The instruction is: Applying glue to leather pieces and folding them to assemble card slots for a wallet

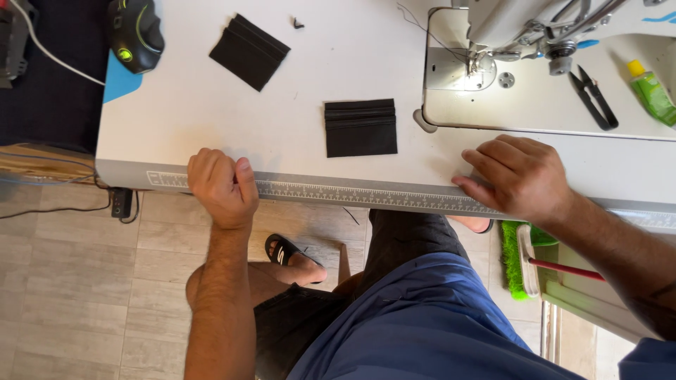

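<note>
My left hand (222, 184) rests as a loose fist on the front edge of the white sewing table (211, 112), over the ruler strip (338, 193). My right hand (517, 176) lies flat on the same edge further right, fingers spread and empty. Between the hands, slightly further in, sits a black folded fabric piece (360, 127). A second black fabric piece (248, 51) lies at the back left. Neither hand touches the fabric.
A white sewing machine (542, 70) stands at the back right, with black thread snips (593, 97) and a green bottle (651, 91) on its bed. A black mouse (135, 32) sits back left. A green brush (517, 260) lies on the floor under the table.
</note>
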